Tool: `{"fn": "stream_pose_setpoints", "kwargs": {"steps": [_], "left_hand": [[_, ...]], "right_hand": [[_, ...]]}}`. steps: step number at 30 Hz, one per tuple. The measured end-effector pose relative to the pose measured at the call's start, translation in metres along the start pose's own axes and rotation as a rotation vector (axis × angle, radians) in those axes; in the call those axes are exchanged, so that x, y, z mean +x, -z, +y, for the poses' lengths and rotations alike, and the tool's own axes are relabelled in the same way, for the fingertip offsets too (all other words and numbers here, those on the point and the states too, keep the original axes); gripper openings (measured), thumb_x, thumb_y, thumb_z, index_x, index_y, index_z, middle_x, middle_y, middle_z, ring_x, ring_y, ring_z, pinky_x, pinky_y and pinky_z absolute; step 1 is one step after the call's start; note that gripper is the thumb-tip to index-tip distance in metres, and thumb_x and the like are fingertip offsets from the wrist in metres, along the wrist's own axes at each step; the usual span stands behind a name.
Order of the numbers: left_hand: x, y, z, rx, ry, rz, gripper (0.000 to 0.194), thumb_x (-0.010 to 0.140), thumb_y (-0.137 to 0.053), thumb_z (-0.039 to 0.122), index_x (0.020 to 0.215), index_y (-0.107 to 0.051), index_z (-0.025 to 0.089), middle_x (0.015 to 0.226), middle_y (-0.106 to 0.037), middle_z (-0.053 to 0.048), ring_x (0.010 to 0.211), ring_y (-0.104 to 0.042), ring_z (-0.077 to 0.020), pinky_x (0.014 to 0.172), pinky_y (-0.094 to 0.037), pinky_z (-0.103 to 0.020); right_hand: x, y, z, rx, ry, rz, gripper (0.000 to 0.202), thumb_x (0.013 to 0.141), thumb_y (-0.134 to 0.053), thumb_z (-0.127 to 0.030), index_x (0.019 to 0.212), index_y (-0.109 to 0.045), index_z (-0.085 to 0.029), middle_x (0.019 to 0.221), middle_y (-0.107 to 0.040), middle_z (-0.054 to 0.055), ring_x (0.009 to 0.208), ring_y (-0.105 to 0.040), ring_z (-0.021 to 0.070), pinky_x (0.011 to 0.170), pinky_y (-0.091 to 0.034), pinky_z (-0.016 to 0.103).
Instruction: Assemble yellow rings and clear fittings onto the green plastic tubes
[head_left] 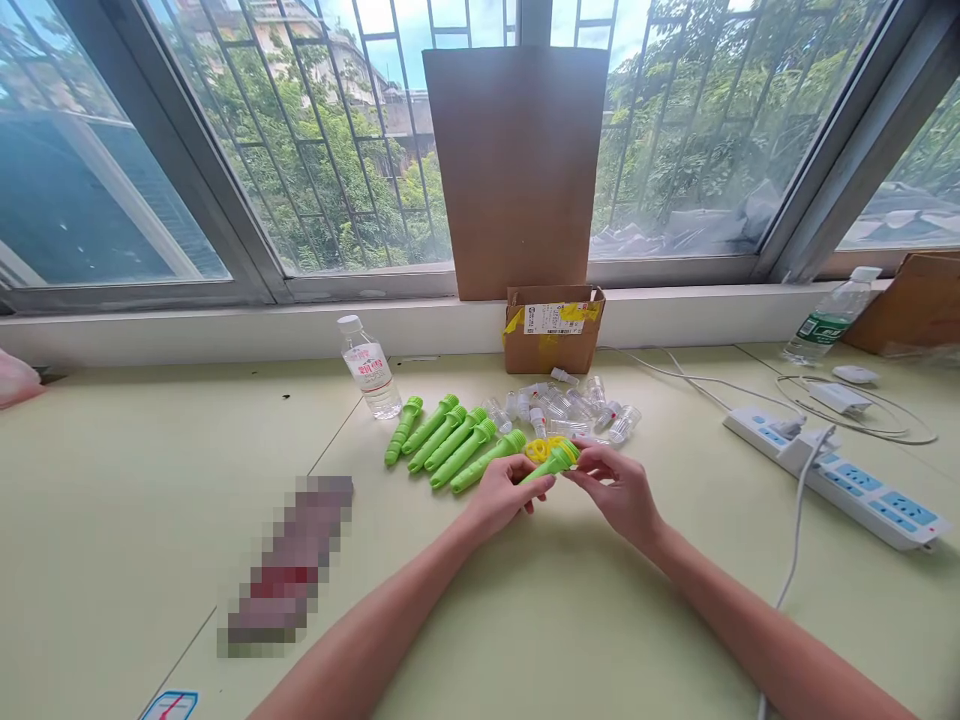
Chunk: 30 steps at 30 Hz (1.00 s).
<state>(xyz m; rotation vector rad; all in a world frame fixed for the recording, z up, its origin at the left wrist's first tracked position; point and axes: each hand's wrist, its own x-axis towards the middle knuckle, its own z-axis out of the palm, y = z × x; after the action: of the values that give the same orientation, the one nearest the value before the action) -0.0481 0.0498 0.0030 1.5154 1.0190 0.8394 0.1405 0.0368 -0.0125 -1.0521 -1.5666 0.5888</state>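
My left hand [511, 492] is closed around the lower part of a green tube [551, 464], which tilts up to the right. At its ribbed upper end are the fingertips of my right hand [616, 488], pinched against the rim; a bit of yellow shows there. Just behind this tube lie yellow rings [537, 450]. Several more green tubes [463, 452] lie side by side to the left, all slanting the same way. Behind my hands is a loose pile of clear plastic bottles [556, 403], some with white tops.
A water bottle [371, 368] stands behind the green tubes. An open cardboard box [553, 340] is near the window sill. To the right are a power strip [840, 478], white cables, a charger [838, 397] and another bottle [831, 318]. A blurred flat object [291, 560] lies at left.
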Motion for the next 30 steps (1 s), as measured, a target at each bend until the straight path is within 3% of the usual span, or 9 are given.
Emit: {"fn": "stream_pose_setpoints", "kwargs": {"steps": [9,18,30], "left_hand": [[-0.0005,-0.0001,0.0004,0.003,0.031,-0.062,0.037,0.077,-0.057,0.053,0.079,-0.057,0.016,0.066,-0.065,-0.002,0.043,-0.050,-0.0080,0.042,-0.037,-0.020],[-0.0008,0.0018,0.0014,-0.021,0.040,-0.109,0.040,0.080,-0.053,0.055,0.078,-0.056,0.015,0.069,-0.067,-0.004,0.043,-0.050,-0.0078,0.043,-0.037,-0.019],[0.0007,0.0036,0.0010,-0.013,0.047,-0.166,0.045,0.081,-0.048,0.059,0.080,-0.055,0.015,0.074,-0.068,-0.006,0.046,-0.052,-0.0088,0.044,-0.037,-0.019]], "right_hand": [[0.0011,0.0000,0.0015,-0.014,-0.015,-0.018,0.021,0.077,-0.067,-0.038,0.076,-0.057,-0.020,0.109,-0.066,0.010,0.063,-0.065,0.0161,0.055,-0.058,0.032],[0.0026,-0.0003,-0.0002,-0.011,-0.017,-0.104,0.021,0.078,-0.064,-0.036,0.082,-0.049,-0.022,0.113,-0.063,0.008,0.065,-0.066,0.0162,0.052,-0.056,0.030],[0.0021,-0.0001,0.0000,-0.016,-0.004,-0.081,0.018,0.080,-0.063,-0.036,0.077,-0.053,-0.021,0.108,-0.064,0.008,0.067,-0.065,0.0160,0.056,-0.056,0.031]]}}
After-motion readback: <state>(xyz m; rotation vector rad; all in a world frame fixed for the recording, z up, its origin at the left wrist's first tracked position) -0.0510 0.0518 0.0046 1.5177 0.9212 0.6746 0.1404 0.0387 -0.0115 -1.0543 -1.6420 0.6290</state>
